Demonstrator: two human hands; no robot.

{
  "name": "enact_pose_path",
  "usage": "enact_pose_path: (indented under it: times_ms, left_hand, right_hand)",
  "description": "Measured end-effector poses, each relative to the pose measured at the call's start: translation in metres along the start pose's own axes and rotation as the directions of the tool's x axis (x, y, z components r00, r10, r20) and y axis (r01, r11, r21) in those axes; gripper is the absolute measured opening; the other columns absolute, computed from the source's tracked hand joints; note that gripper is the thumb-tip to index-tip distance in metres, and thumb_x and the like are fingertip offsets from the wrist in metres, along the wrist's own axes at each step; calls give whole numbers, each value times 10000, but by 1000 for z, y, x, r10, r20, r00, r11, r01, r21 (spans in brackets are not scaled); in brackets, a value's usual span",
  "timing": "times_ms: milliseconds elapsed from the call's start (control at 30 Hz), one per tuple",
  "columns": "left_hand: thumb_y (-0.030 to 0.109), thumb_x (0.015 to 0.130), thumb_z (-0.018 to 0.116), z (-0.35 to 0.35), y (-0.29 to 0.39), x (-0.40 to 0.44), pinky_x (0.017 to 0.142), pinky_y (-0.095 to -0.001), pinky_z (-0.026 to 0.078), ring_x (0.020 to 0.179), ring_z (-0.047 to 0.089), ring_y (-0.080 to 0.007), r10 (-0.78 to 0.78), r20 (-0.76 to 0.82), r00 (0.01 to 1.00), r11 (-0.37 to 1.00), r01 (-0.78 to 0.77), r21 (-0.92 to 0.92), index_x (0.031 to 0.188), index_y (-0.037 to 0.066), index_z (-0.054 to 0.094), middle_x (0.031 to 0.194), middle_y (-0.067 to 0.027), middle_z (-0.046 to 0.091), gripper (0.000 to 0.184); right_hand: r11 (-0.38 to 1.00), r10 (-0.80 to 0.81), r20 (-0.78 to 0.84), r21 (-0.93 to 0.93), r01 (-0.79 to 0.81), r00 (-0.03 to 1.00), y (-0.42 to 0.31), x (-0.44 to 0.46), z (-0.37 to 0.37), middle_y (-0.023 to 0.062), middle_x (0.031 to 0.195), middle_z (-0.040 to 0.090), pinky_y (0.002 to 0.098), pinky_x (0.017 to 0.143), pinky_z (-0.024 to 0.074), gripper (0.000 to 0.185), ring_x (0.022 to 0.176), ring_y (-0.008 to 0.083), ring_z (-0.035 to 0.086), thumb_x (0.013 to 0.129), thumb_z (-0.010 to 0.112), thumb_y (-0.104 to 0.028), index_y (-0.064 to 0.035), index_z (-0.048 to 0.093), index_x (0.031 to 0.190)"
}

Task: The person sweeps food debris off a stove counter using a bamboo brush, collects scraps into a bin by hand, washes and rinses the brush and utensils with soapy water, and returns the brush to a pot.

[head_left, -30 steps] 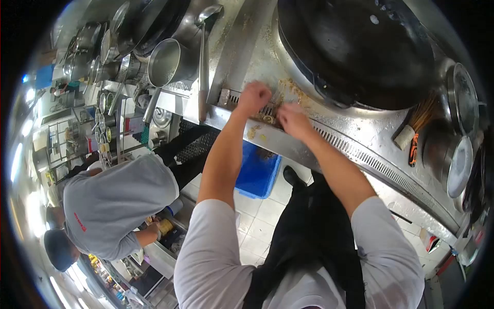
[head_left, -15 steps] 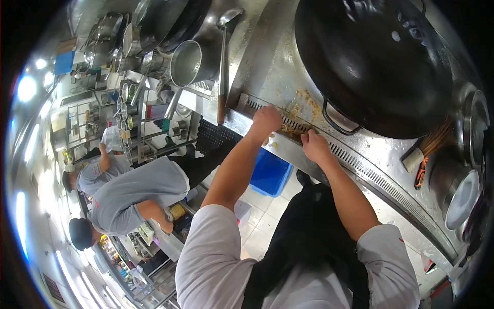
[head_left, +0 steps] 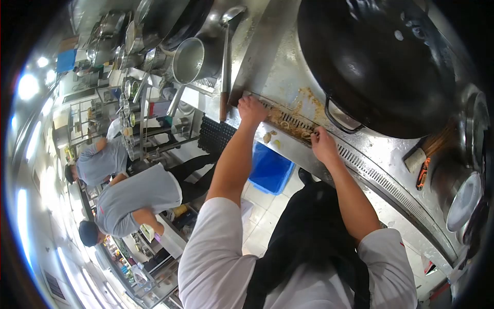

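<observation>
A slotted metal drain grate [head_left: 295, 122] runs along the front edge of the stainless steel cooktop [head_left: 280, 67]. Brown food scraps and a few pale rings lie on this section and on the steel behind it. At the section's left end, my left hand [head_left: 252, 109] is closed with its fingers curled over the metal. My right hand [head_left: 324, 146] pinches at the other end, beside a dark gap; its fingertips are partly hidden. A pale food scrap [head_left: 267, 137] sits on the front ledge between the hands.
A big black wok [head_left: 378, 67] stands behind my right hand. A ladle [head_left: 225, 62] and a saucepan [head_left: 188, 61] lie to the left. A brush [head_left: 416, 160] and an orange-handled tool [head_left: 423, 174] are at right. Below is a blue bin [head_left: 270, 170]; two co-workers [head_left: 139, 201] stand left.
My left hand has slid left along the grate and my right hand a little to the right, uncovering more of the scraps between them. The co-workers have shifted slightly.
</observation>
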State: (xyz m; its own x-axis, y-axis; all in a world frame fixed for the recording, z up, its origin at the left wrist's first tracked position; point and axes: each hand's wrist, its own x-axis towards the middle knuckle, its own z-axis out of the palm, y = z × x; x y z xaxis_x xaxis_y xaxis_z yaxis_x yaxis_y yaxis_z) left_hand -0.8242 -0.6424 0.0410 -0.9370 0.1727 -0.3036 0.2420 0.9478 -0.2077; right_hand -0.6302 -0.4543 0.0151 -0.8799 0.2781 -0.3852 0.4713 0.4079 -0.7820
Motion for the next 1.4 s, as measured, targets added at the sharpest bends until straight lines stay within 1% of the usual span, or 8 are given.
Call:
enact_pose_path:
  times_ms: [133, 233, 433, 567, 633, 967, 1133, 1400]
  left_hand:
    - [269, 799, 535, 7, 15, -2, 839, -430, 480, 967, 575, -349, 380, 388, 840, 894, -441, 78, 1060, -28, 576, 1102, -195, 572, 398]
    - [259, 797, 546, 6, 9, 4, 829, -445, 481, 975, 566, -356, -6, -176, 984, 983, -27, -183, 1031, -2, 606, 1097, -187, 561, 356]
    - [242, 849, 522, -3, 40, -33, 896, -434, 459, 1001, 585, -372, 329, 134, 935, 939, -338, 59, 1076, -6, 559, 1153, -200, 555, 338]
    - [242, 736, 731, -43, -5, -39, 871, -395, 452, 1012, 570, -339, 424, 126, 897, 522, -128, -843, 1133, 65, 527, 1089, -131, 582, 480]
    - [341, 613, 794, -57, -47, -42, 937, -401, 393, 1098, 496, -332, 656, -157, 739, 617, -644, -453, 1113, 90, 543, 1144, -111, 551, 613]
    - [317, 488, 858, -32, 9, -33, 901, -398, 428, 1072, 544, -291, 614, -53, 788, 592, -504, -628, 1114, 79, 523, 1081, -110, 568, 749]
    - [204, 759, 647, -10, 1, 2, 814, -422, 454, 866, 602, -340, 475, -234, 848, 655, -519, -549, 841, 57, 610, 829, -119, 641, 171]
    - [223, 810, 565, 12, 31, -29, 796, -434, 488, 840, 627, -295, 477, -79, 875, 766, -459, -451, 784, 79, 652, 891, -78, 643, 171]
  right_hand:
    - [975, -144, 110, -153, 160, 983, -14, 6, -3, 201, 759, 633, 511, 696, 480, 198, 735, 412, 614, 875, 534, -239, -54, 563, 939]
    - [978, -149, -165, -172, 120, 975, -31, 20, -11, 210, 778, 633, 516, 704, 476, 182, 743, 416, 611, 871, 525, -215, -53, 569, 941]
    - [984, -96, 28, -151, 99, 995, -36, 28, 33, 222, 817, 628, 497, 752, 466, 175, 842, 404, 603, 872, 515, -195, -52, 584, 947]
    - [981, -93, 39, 172, 85, 995, -32, 26, 4, 170, 849, 651, 386, 727, 492, 225, 813, 313, 635, 832, 640, -218, -41, 604, 966]
    - [984, -121, 0, 135, 120, 993, -12, 22, -15, 154, 841, 658, 355, 717, 495, 251, 795, 271, 644, 811, 679, -221, -40, 606, 969]
    - [969, -97, 89, 237, 74, 991, -2, 18, 19, 145, 817, 671, 341, 689, 505, 237, 739, 258, 653, 761, 718, -177, -30, 626, 923]
    - [965, -204, -207, 121, 233, 957, -41, 36, 15, 175, 827, 658, 433, 731, 498, 149, 815, 364, 629, 805, 633, -166, -55, 639, 904]
    - [993, -20, -25, -116, 17, 999, -26, 34, 16, 192, 842, 645, 478, 729, 491, 198, 819, 399, 612, 864, 526, -245, -93, 649, 895]
